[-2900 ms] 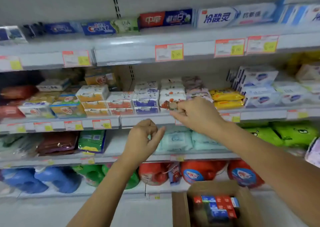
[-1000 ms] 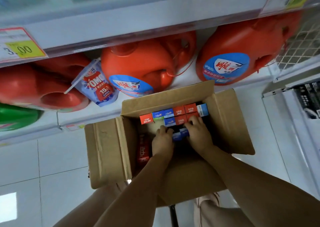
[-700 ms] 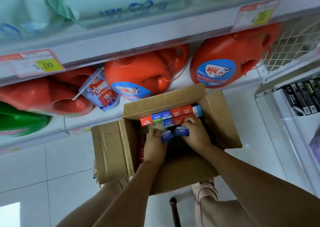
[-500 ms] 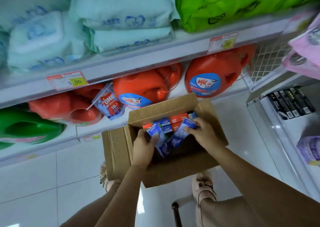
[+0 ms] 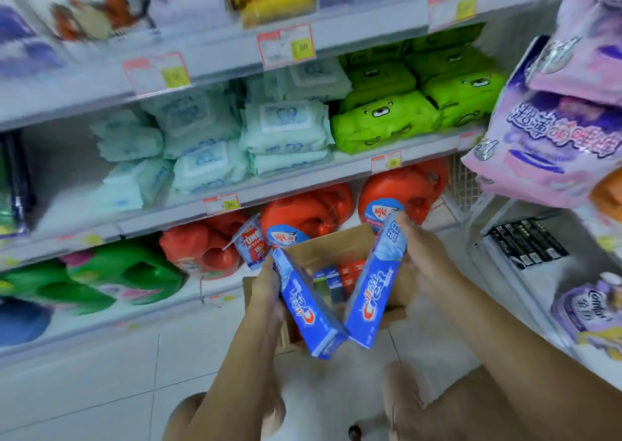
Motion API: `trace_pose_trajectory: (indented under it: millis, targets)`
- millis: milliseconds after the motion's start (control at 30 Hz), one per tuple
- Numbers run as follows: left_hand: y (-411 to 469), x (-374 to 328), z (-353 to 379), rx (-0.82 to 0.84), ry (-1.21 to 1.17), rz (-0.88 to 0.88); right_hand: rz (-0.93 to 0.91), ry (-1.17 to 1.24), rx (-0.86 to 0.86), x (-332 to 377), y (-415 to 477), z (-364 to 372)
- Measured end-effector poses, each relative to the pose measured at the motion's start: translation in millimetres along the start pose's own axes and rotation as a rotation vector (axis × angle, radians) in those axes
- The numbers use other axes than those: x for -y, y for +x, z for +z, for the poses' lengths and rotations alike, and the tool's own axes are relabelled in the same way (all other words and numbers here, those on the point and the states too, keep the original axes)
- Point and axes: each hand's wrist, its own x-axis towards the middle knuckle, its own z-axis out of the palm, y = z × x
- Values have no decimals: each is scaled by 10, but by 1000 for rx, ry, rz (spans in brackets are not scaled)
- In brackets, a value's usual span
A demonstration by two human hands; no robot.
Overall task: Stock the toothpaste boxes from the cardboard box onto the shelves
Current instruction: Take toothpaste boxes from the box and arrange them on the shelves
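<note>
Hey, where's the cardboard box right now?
Lower centre of the head view: the cardboard box sits on the floor before the red detergent jugs, partly hidden behind the two blue toothpaste boxes held above it.

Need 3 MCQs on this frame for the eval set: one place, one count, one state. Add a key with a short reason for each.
1. Where does the cardboard box stand?
A) on the floor in front of the bottom shelf
B) on the shelf with the wipes
C) on the top shelf

2. How many blue toothpaste boxes are held above it?
A) one
B) two
C) four

3. What state is the cardboard box's top in?
A) taped shut
B) open
C) covered by a lid

Key:
1 A: it sits on the tiles just below the red detergent jugs.
2 B: the left hand grips one and the right hand grips the other.
3 B: a flap stands up at the back, and the packed boxes inside are visible.
</note>
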Motion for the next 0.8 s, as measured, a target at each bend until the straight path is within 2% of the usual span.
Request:
trace_pose_trajectory:
  millis: [133,233,433,600,800]
  targets:
    - [-525,1,20,98,185,-74,51,-27,118,186,-275,52]
    - [-776,44,-12,163,268,-87,9,-84,176,293,-422,67]
    - [-1065,33,-22,122,346,48,-61,-266,342,506,-753,192]
    - [-1288,-42,-9,181,326,93,-97,-389,456,658,-1091,362]
    - [-1481,-139,-54,293,374,129,-112,-411,502,850,-1407,467]
